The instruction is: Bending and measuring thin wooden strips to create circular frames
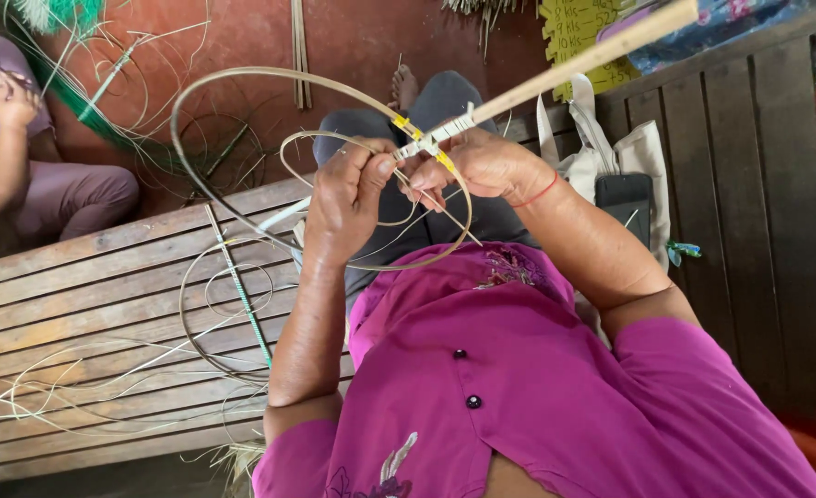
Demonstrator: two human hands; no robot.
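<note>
My left hand (351, 195) pinches a thin pale rattan strip (334, 138) that loops out in a wide ring over my lap. My right hand (482, 166) grips the wrapped end of a light wooden stick (592, 57), where white and yellow binding (431, 140) joins the stick to the loop. Both hands meet at that binding, fingers closed around it. A red thread circles my right wrist. I wear a magenta shirt (519, 369).
I sit on a slatted wooden bench (85, 304) strewn with loose strips, small coils and a green-wrapped rod (247, 309). Another person (30, 175) in purple sits at the left. A cloth bag with a dark phone (625, 194) lies right.
</note>
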